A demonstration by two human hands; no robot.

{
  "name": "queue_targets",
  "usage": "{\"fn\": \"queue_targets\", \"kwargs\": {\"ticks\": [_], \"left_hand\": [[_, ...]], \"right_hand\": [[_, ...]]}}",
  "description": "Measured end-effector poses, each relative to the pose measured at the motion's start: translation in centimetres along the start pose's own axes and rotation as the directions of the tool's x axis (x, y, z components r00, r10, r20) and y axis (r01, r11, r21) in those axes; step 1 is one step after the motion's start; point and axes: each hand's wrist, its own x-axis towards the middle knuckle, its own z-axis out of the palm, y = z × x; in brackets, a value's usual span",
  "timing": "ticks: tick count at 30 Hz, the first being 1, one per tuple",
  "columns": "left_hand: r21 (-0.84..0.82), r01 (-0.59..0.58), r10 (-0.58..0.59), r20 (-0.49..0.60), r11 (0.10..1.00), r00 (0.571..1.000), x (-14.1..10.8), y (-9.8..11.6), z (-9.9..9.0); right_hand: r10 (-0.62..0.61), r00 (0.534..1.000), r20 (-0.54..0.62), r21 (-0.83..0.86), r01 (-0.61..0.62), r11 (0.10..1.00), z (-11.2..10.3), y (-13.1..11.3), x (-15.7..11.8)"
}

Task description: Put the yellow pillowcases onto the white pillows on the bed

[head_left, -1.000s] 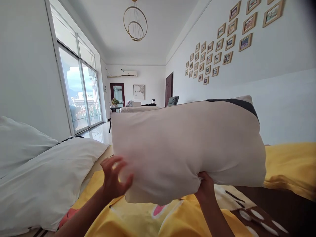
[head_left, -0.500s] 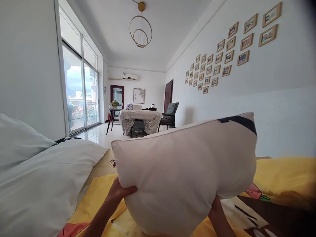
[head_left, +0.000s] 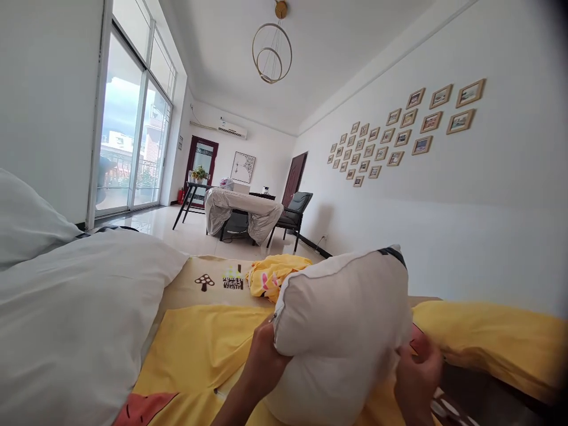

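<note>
1. The pillow [head_left: 341, 331] is near, a little right of centre, tilted and folded in on itself, in front of the yellow cloth [head_left: 199, 331]. Whether its near bottom edge touches the cloth cannot be told.
2. The left hand [head_left: 266, 361] is closed on the pillow's left end, thumb on the near face, fingers mostly hidden behind.
3. The right hand [head_left: 419, 378] is at the pillow's right side, fingers bent and blurred; I cannot tell how tightly they are closed or whether they have hold of the fabric.
4. Slip risk: if the right hand has no firm hold, the pillow could swing or sag from the left hand, its soft weight being poorly shared.
5. Bunching risk: squeezed from both ends, the filling could lump in the middle.
6. Snag risk: low handling could drag or crease the cloth beneath, since it lies loose.
7. Contact risk: a wide swing right could knock the yellow bundle [head_left: 488, 337].
8. Count, near: one pillow in hand, two other pillows [head_left: 84, 313] at left, one yellow bundle at right, one crumpled cloth [head_left: 270, 275] farther off.
9. Count, far: one table [head_left: 244, 202], one chair [head_left: 295, 210], one lamp [head_left: 273, 53] with two rings, and over twenty small frames [head_left: 431, 122] at right.
</note>
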Motion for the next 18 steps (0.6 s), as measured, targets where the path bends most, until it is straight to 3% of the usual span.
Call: {"fn": "queue_targets", "kwargs": {"ticks": [1, 2, 3, 4, 5, 6, 8, 9, 11, 15, 18], "left_hand": [[-0.003, -0.007, 0.007, 0.011, 1.000, 1.000, 0.0, -0.2, 0.0], [0.001, -0.013, 0.013, 0.016, 1.000, 1.000, 0.0, -0.4, 0.1], [0.013, -0.016, 0.015, 0.018, 1.000, 1.000, -0.1, -0.5, 0.3], [0.030, -0.020, 0.019, 0.018, 0.999, 1.000, -0.2, -0.6, 0.4], [0.047, -0.029, 0.028, 0.022, 0.998, 0.999, -0.3, -0.7, 0.5], [0.062, -0.045, 0.043, 0.034, 0.997, 0.998, -0.4, -0.7, 0.5], [0.089, -0.097, 0.091, 0.067, 0.991, 0.994, -0.5, -0.9, 0.3], [0.107, -0.121, 0.114, 0.076, 0.987, 0.991, -0.6, -1.0, 0.1], [0.149, -0.147, 0.134, 0.093, 0.978, 0.987, -0.7, -1.3, -0.4], [0.119, -0.105, 0.080, 0.197, 0.987, 0.977, -0.7, -2.5, -1.2], [0.093, -0.042, 0.023, 0.189, 0.995, 0.982, -0.4, -3.6, -1.3]], "right_hand": [[-0.130, 0.989, -0.067, -0.062, 0.126, 0.990, 0.1, -2.1, -0.1], [-0.278, 0.960, -0.013, -0.100, 0.275, 0.956, 0.4, -4.4, -0.2], [-0.420, 0.895, 0.153, -0.116, 0.438, 0.891, 1.1, -7.0, -0.3], [-0.545, 0.768, 0.337, -0.058, 0.594, 0.802, 2.0, -9.5, -0.4], [-0.632, 0.599, 0.492, 0.024, 0.717, 0.697, 3.1, -11.8, -0.4], [-0.662, 0.460, 0.592, 0.061, 0.793, 0.606, 4.5, -13.8, -0.4], [-0.601, 0.260, 0.756, 0.117, 0.850, 0.514, 7.4, -16.3, -0.4], [-0.533, 0.200, 0.822, 0.131, 0.845, 0.519, 8.7, -16.8, -0.5], [-0.412, 0.157, 0.898, 0.116, 0.818, 0.564, 10.6, -16.9, -0.7], [-0.357, 0.222, 0.907, 0.059, 0.773, 0.632, 11.9, -15.9, -1.4], [-0.368, 0.209, 0.906, 0.082, 0.766, 0.638, 12.0, -15.7, -2.0]]}}
